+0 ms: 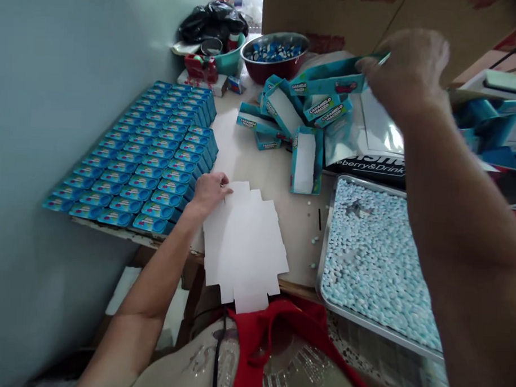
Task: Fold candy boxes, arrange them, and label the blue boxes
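Observation:
My left hand (210, 193) has its thumb and fingers pinched at the far left corner of a flat white die-cut carton blank (248, 244). The blank lies plain side up, overhanging the table's front edge. Raised at the upper right, my right hand (408, 72) is slightly blurred, with its fingers closed on the end of an open blue carton (327, 77). That carton is tilted above a heap of similar folded cartons, among them an open carton (305, 161) with a white inside.
Rows of small blue packs (136, 155) cover the table's left side. A metal tray (380, 319) of pale blue candies is at right. Behind are a bowl (273, 64) of wrapped candies, a tape dispenser (202, 67) and a large cardboard box (352, 22).

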### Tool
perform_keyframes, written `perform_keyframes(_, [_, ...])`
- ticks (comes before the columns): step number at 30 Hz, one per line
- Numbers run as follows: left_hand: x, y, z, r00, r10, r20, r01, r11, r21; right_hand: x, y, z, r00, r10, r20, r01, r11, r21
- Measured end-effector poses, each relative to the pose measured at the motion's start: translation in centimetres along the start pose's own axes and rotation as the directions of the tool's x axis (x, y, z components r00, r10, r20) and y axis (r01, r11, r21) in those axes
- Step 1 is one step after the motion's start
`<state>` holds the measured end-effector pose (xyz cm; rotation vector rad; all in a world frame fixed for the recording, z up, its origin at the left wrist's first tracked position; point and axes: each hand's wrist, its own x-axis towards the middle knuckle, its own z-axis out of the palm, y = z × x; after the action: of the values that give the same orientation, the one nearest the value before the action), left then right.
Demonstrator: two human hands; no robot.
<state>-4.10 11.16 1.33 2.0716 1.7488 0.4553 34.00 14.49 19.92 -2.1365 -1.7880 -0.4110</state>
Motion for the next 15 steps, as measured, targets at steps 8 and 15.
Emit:
perform_keyframes(8, [-2.6, 2.3, -2.2, 0.99, 0.12, -0.076, -0.14, 0.917, -0.375, -19.2, -8.6, 6.2, 0.925, -0.163, 0.343, -0.041, 0.856, 0.515])
perform_keyframes(15, [-4.1, 2.0, -4.9, 0.999, 0.004, -0.046, -0.035, 0.726, -0.686, -23.9, -8.4, 9.4, 0.717, -0.141, 0.683, -0.697, -0.145, 0.702])
